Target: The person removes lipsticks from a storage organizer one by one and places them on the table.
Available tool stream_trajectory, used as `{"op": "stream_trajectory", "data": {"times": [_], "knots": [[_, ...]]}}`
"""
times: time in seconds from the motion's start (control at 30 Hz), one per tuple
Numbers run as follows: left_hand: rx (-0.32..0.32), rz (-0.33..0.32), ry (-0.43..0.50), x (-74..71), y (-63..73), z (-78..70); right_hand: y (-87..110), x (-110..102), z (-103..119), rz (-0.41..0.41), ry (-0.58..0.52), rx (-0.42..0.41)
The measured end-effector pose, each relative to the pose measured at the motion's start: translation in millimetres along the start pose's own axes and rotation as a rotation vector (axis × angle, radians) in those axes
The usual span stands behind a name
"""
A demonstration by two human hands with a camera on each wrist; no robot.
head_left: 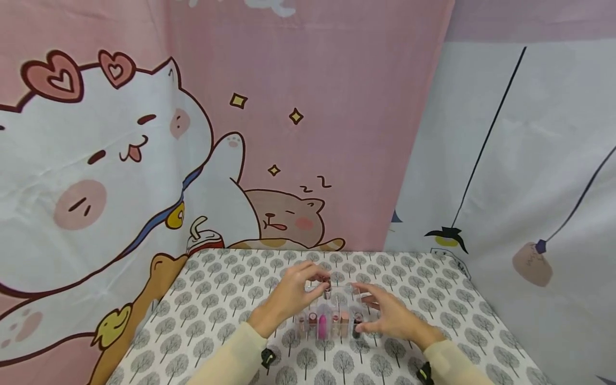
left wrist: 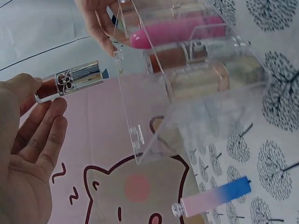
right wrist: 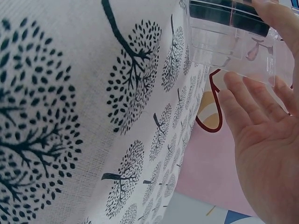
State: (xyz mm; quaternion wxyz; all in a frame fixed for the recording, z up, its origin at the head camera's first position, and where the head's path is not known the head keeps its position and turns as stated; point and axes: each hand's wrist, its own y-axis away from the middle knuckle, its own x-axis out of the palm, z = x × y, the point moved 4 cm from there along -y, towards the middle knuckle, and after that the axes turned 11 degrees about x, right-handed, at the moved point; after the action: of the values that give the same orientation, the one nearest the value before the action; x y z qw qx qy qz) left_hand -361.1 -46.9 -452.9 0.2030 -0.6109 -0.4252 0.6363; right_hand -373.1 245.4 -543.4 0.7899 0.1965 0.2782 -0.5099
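Note:
My left hand [head_left: 291, 291] pinches a small lip gloss tube [left wrist: 70, 82], with a clear dark-red end and a shiny silver part bearing a bow. It is raised above the back of a clear plastic organizer [left wrist: 187, 112]. Several lip products sit in the organizer's front row, among them a bright magenta tube [head_left: 322, 325]. At the organizer's right end, my right hand [head_left: 389, 314] holds on, thumb at the front near a black tube [head_left: 357, 325], the other fingers stretched along the far side.
A slim pink-to-blue tube [left wrist: 215, 196] with a silver end stands on the table beside the organizer, seen only in the left wrist view. The tree-print cloth [head_left: 221, 299] covers the table. Cartoon-printed curtains [head_left: 337, 133] close off the back and sides.

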Motion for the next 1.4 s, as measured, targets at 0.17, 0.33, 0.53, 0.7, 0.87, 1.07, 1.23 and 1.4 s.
{"op": "stream_trajectory", "data": {"times": [0.17,0.33,0.53,0.7,0.87,1.07,1.23,1.4], "knots": [[-0.026,-0.002,0.006,-6.0,9.0,0.9,2.9,2.6,-1.7,-0.006,0.013,-0.005],[-0.025,-0.013,-0.005,-15.1,11.1,3.9,1.5,1.4,0.3,-0.026,0.041,-0.013],[-0.039,-0.030,-0.019,-24.7,16.1,9.3,0.5,1.5,5.1,-0.022,0.070,-0.031],[-0.015,-0.055,-0.037,-31.3,22.5,15.0,2.4,2.2,11.6,-0.050,0.191,-0.062],[-0.011,-0.072,-0.066,-41.7,27.0,21.4,3.0,1.6,21.0,-0.086,0.293,-0.093],[-0.049,-0.092,-0.087,-50.8,35.1,27.4,1.9,1.8,24.2,-0.085,0.287,-0.109],[-0.054,-0.101,-0.088,-53.8,39.6,28.0,1.7,1.9,22.7,-0.077,0.255,-0.077],[-0.069,-0.093,-0.091,-57.3,44.0,28.9,2.3,2.4,21.0,-0.052,0.220,-0.056]]}}
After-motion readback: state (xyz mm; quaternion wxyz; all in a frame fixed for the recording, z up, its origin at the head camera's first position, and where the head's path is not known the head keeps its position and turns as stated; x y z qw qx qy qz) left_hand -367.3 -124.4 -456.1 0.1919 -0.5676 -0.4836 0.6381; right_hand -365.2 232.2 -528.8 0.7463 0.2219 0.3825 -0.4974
